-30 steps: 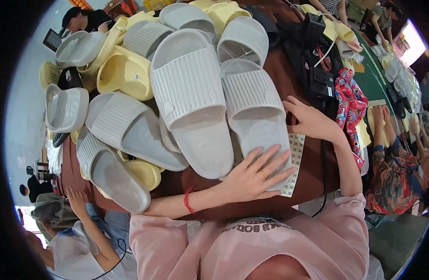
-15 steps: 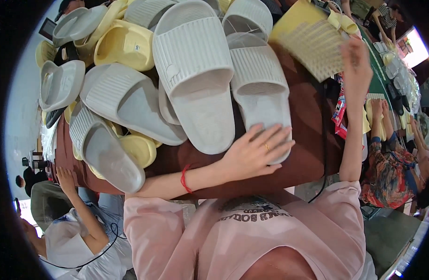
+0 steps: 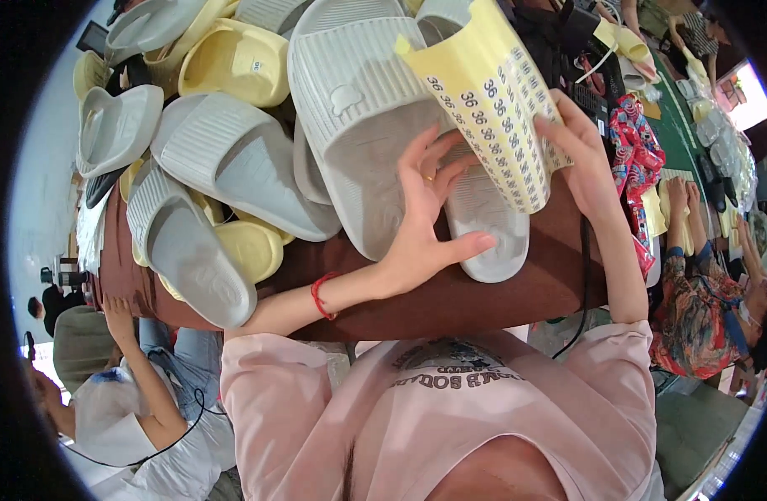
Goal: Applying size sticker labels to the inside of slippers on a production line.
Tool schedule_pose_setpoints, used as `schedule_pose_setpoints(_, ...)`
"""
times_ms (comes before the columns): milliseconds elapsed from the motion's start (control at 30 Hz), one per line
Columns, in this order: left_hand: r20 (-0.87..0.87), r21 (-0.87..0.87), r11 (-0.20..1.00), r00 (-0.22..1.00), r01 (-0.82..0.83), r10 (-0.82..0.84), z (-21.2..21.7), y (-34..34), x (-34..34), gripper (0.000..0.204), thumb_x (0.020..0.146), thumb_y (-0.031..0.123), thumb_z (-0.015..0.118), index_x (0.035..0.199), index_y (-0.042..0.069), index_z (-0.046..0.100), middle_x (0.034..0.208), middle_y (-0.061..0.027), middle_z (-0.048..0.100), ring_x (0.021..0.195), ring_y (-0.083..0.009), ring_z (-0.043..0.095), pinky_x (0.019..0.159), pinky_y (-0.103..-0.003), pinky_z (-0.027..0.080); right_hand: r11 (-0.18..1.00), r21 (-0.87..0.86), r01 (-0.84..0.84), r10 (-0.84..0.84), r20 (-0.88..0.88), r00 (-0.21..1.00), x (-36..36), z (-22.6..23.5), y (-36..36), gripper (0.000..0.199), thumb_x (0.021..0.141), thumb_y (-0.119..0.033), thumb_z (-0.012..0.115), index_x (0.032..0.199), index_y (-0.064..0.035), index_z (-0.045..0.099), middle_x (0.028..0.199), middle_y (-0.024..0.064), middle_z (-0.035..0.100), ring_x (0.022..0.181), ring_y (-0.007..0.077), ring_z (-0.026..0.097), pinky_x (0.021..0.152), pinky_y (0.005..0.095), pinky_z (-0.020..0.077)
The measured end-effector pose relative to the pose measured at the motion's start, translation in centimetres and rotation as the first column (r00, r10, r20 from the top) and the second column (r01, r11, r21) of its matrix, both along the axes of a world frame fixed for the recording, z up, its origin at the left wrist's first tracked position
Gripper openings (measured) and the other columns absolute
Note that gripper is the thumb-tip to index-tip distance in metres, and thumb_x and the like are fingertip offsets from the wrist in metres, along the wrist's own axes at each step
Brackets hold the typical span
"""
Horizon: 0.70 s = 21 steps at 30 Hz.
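A large grey slide (image 3: 346,71) lies partly behind the left hand (image 3: 421,238), whose fingers (image 3: 412,167) and thumb spread wide before a smaller grey slide (image 3: 498,225), and a curled yellow sticker sheet (image 3: 483,92) rises to their right, its right edge pinched by the right hand (image 3: 585,159).

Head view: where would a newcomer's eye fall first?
On the curled, pale yellow sticker sheet held up in the right hand, upper right of centre. Next, the large grey slipper with a ribbed strap, left of the sheet. Then the red cord bracelet at the wrist of the open left hand.
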<state>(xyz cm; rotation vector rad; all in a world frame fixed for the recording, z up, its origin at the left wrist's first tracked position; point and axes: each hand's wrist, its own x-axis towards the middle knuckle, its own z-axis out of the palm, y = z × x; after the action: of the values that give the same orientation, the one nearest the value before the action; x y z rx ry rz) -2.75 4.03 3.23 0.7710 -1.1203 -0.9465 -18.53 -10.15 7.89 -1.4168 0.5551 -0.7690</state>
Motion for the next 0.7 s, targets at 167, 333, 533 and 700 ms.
schedule_pose_setpoints(167,-0.139,0.131,0.99,0.988,-0.043,0.061,3.0,0.4,0.6,0.094,0.08,0.016,0.073,0.144,0.009,0.005,0.142,-0.0167,0.028,0.131,-0.0242,0.033,0.11,-0.041,0.025,0.97,0.087,-0.227,0.228,-0.004,0.974,-0.5,0.4,0.0,0.027,0.089,-0.019,0.061,0.109,0.0,0.058,0.099,0.0013,0.063,0.091,0.0035,0.057,0.082,0.0201,0.0439)
schedule_pose_setpoints(333,-0.219,0.234,0.971,0.972,-0.036,0.089,5.9,0.9,1.7,0.062,0.088,0.015,0.067,0.135,0.001,0.028,0.123,-0.0113,0.05,0.112,-0.0173,0.052,0.096,-0.031,0.042,0.992,0.062,-0.107,0.114,-0.129,0.985,-0.4,0.3,-1.1,0.025,0.092,-0.02,0.06,0.109,-0.0014,0.059,0.094,0.0013,0.065,0.084,0.0017,0.058,0.077,0.0177,0.0443)
schedule_pose_setpoints(533,0.075,0.148,0.951,0.962,-0.27,0.262,6.0,-1.0,3.3,0.038,0.091,0.02,0.063,0.115,-0.005,0.046,0.103,-0.0101,0.059,0.091,-0.0124,0.057,0.078,-0.026,0.046,0.952,-0.194,0.237,-0.25,-0.044,0.967,-1.6,-1.4,-3.8,0.022,0.093,-0.017,0.053,0.105,-0.0019,0.062,0.097,-0.0023,0.064,0.089,0.0016,0.055,0.08,0.0208,0.0427)
schedule_pose_setpoints(700,0.918,-0.087,0.824,0.277,-0.559,0.285,5.2,-1.5,4.6,0.038,0.086,0.03,0.066,0.104,-0.003,0.059,0.091,-0.0121,0.061,0.087,-0.0215,0.06,0.075,-0.031,0.046,0.983,0.039,-0.179,0.168,0.209,0.963,-1.7,-3.3,-5.9,0.018,0.093,-0.016,0.048,0.098,-0.0022,0.059,0.101,0.0043,0.062,0.091,0.0114,0.058,0.085,0.0244,0.0444)
